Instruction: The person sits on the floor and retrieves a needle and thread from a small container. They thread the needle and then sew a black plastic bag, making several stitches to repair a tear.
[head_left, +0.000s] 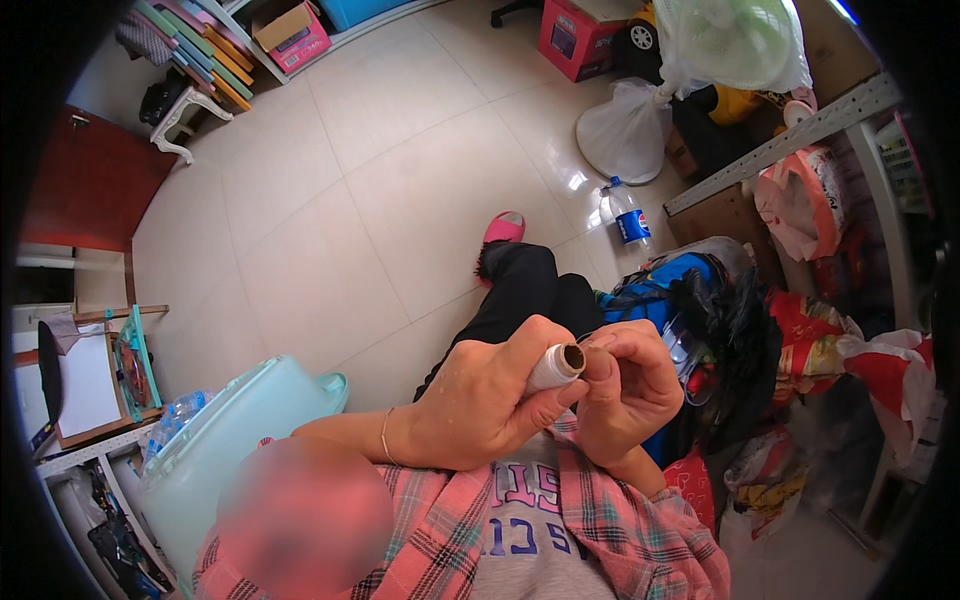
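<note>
My left hand (480, 397) grips a spool of white thread (551, 373), its hollow cardboard core facing up and to the right. Close against the spool's right side is my right hand (630, 375), with thumb and index finger brought together. Whatever lies between those fingertips is too small to make out; a thin dark line shows just above them. Both hands are held in front of a grey printed shirt (525, 517) and an open pink plaid overshirt (442, 540), above legs in black trousers (510, 300).
A light-blue plastic bin (225, 427) is at the left. To the right are a blue bag (652, 285), black plastic bags (735, 330) and a metal shelf frame (787, 142). A Pepsi bottle (632, 223) and a plastic-wrapped fan (735, 45) stand on the tiled floor (360, 187).
</note>
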